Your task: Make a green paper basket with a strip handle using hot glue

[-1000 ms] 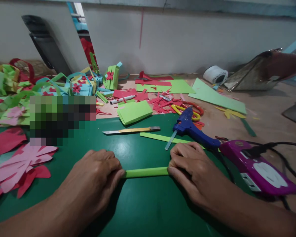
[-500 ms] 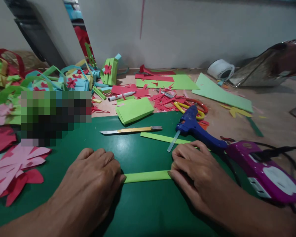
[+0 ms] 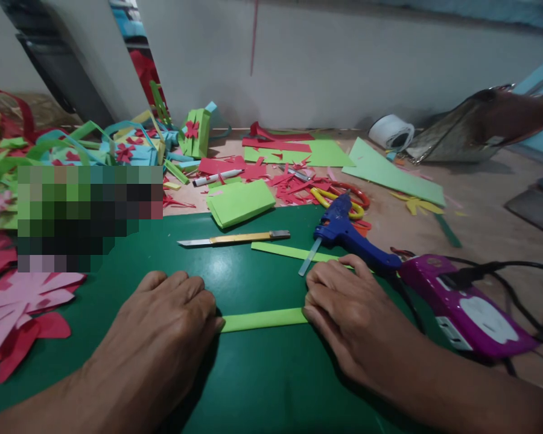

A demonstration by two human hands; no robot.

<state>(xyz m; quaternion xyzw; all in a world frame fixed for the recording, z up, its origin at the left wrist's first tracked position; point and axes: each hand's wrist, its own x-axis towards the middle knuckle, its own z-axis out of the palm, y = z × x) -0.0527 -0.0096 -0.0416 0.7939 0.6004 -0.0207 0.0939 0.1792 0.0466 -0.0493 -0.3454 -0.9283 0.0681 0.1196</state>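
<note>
A narrow light-green paper strip (image 3: 262, 319) stretches between my hands, low over the green mat (image 3: 253, 386). My left hand (image 3: 176, 319) is closed on its left end, and my right hand (image 3: 339, 307) pinches the right end; the fingertips are partly hidden. Just beyond my right hand lies a second green paper strip (image 3: 280, 251), partly under a blue glue gun (image 3: 344, 226) with a clear glue stick poking out. Farther back, a yellow craft knife (image 3: 235, 239) rests with its blade pointing left. Behind that is a folded green paper piece (image 3: 241, 204).
Small paper bags (image 3: 194, 132) and paper flowers (image 3: 31, 295) crowd the left. Red scraps (image 3: 289, 184), a marker (image 3: 217, 177) and yellow-handled scissors (image 3: 357, 211) lie behind. At right are a purple power strip (image 3: 470, 307) with cables, a tape roll (image 3: 391, 132) and a handbag (image 3: 470, 132).
The view has shifted slightly, so most things appear a little farther left. Both hands keep their grip on the strip, with little other visible movement.
</note>
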